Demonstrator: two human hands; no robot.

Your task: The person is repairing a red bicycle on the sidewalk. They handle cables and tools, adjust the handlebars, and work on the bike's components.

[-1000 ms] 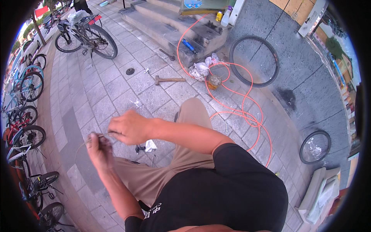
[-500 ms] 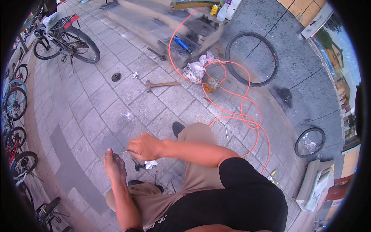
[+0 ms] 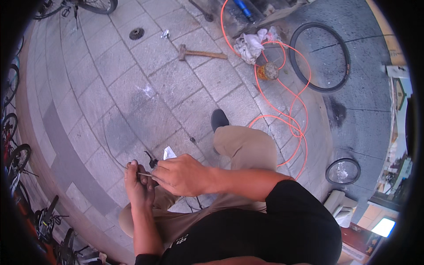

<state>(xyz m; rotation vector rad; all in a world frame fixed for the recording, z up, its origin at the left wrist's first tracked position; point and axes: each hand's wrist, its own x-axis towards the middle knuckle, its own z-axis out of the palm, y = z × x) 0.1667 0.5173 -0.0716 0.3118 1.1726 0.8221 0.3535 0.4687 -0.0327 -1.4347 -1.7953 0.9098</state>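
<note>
Over the grey paving (image 3: 176, 92), left of the middle of the view, the person's two hands meet at a thin cable (image 3: 145, 174). A short length of it spans the small gap between them, and a fainter, wire-like line bows out from the left hand, up and to the left across the slabs.

The left hand (image 3: 140, 184) is raised, its forearm rising almost straight from the lower edge and leaning a little to the left. Its thumb points upward and its fingers curl in toward the right, nipping the cable between thumb and fingers.

The right hand (image 3: 182, 175) comes from the other side. Its bare forearm slants in from the black sleeve (image 3: 289, 198), with the elbow out to the right and the wrist nearly straight. The back of the hand faces up, the knuckles are bent, and the fingertips close on the cable's near end; exactly how the thumb sits is hard to tell.

Just beyond the right hand's fingers shows a small black part (image 3: 153, 161), with a white scrap (image 3: 168, 153) beside it. The tan trousers (image 3: 246, 148) spread to either side below the arms, one dark shoe (image 3: 219, 119) set forward. Farther off lie a hammer (image 3: 203, 54) and a looping orange hose (image 3: 304, 148).
</note>
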